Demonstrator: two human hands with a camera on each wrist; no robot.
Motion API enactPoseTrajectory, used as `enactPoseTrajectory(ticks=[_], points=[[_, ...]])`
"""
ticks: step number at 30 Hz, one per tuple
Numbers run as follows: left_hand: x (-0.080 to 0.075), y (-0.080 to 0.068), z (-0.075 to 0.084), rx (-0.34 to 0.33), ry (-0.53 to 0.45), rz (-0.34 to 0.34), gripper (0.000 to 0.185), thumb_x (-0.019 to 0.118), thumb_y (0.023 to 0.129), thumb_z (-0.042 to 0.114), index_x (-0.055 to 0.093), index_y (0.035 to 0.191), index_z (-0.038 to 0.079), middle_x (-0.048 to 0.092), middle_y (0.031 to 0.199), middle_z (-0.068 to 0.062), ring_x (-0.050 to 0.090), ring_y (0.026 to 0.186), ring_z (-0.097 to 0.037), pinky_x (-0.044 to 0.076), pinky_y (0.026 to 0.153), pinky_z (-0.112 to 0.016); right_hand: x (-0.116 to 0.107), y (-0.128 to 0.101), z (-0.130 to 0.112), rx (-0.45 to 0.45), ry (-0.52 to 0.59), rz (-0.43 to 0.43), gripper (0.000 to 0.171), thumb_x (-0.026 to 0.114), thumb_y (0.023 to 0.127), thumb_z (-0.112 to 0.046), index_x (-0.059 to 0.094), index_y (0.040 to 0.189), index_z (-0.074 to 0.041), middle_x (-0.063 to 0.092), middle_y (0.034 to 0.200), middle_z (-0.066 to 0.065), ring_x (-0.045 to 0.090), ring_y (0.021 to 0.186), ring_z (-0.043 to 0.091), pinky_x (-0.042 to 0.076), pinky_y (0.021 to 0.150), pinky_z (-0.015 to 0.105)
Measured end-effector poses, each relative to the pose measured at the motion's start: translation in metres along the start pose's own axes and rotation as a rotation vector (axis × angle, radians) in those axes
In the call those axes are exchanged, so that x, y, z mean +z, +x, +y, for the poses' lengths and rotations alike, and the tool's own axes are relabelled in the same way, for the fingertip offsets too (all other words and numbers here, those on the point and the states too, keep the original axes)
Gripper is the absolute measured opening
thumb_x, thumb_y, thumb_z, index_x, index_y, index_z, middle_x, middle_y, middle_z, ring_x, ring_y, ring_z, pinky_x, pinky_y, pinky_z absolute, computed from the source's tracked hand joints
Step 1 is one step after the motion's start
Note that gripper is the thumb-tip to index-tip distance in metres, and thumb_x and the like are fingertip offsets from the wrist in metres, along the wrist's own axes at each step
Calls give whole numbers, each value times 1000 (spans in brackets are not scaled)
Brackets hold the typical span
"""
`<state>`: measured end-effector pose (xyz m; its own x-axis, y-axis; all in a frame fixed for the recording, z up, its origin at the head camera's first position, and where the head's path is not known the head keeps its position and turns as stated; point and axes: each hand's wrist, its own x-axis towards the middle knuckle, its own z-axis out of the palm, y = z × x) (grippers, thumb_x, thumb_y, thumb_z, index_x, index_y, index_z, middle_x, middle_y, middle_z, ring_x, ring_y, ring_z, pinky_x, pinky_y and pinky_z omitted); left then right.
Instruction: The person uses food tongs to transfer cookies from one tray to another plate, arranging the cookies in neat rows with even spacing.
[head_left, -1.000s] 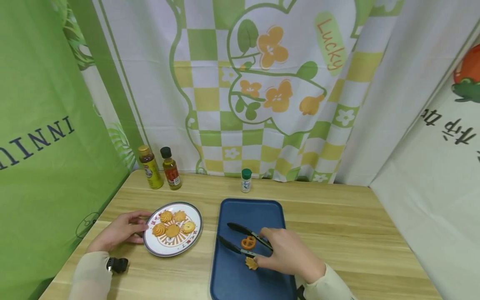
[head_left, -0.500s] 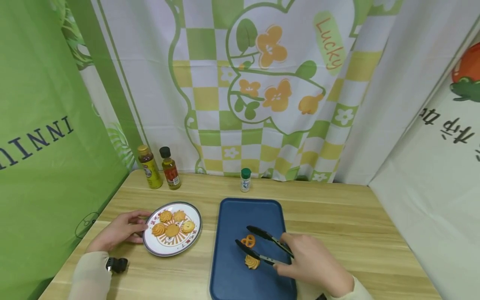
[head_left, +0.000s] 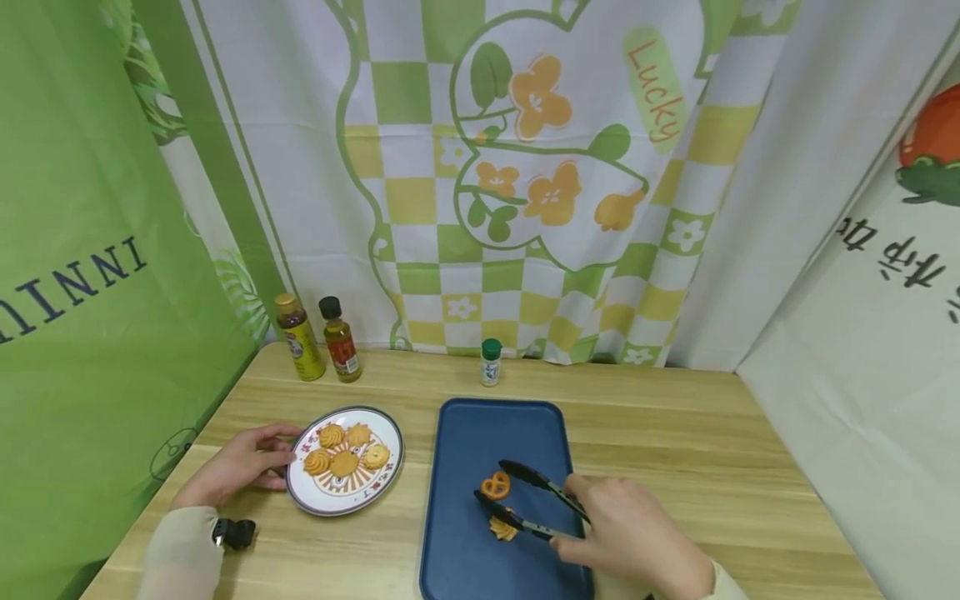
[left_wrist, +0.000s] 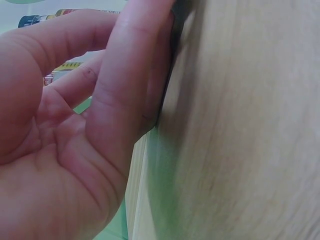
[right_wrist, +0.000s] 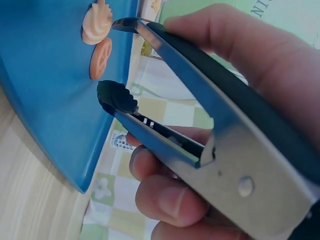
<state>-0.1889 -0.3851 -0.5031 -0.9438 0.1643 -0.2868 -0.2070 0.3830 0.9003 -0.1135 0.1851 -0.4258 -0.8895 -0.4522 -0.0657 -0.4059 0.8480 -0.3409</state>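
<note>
My left hand point(head_left: 243, 458) holds the left rim of a white plate point(head_left: 303, 492) with a dark edge, thumb at the rim. Several golden cookies point(head_left: 344, 463) lie on the plate. In the left wrist view, the fingers point(left_wrist: 120, 85) are bent against the plate's edge. My right hand point(head_left: 633, 529) grips black-and-silver tongs point(head_left: 536, 529), their arms spread with nothing pinched. Under the tongs, a small pretzel point(head_left: 495, 486) and a swirled cookie point(head_left: 502, 527) lie on a blue tray point(head_left: 480, 429). In the head view the pretzel appears between the tong tips; the near arm overlaps the cookie.
Two sauce bottles point(head_left: 342, 346) stand at the table's back left corner. A green-capped shaker point(head_left: 491, 363) is behind the tray. Curtains enclose the wooden table point(head_left: 675, 442) at the back and sides.
My right hand has drawn the tongs to the right and nearer, arms still spread. The pretzel and swirled cookie keep their places on the tray. My left hand and the plate stay put.
</note>
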Motion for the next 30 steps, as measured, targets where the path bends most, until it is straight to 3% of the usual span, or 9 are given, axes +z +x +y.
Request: enactPoseTrajectory(ticks=[12,19,30], points=[[0,0,-3,3,-21,-12,65,69,106,0,39,162,-16,65,123,-20,75,89,-21,77,79,-37,-4,4,-1,-29,-24,19,39,89,86,-51,69,97,-19,52,66,-13,41,54,4,32,45,21],[0,0,-5,7,-18,-18,66,69,106,0,39,162,-16,65,122,-19,75,89,-21,77,80,-38,-7,7,3,-15,-56,16,46,90,84,-53,75,105,-15,69,78,-9,49,61,4,42,50,26],[-1,2,-3,-7,-14,-2,66,69,106,0,39,163,-14,65,122,-18,75,87,-21,77,77,-38,-5,6,7,-39,-54,26,44,89,85,-52,75,106,-15,56,67,-16,42,56,4,34,47,22]])
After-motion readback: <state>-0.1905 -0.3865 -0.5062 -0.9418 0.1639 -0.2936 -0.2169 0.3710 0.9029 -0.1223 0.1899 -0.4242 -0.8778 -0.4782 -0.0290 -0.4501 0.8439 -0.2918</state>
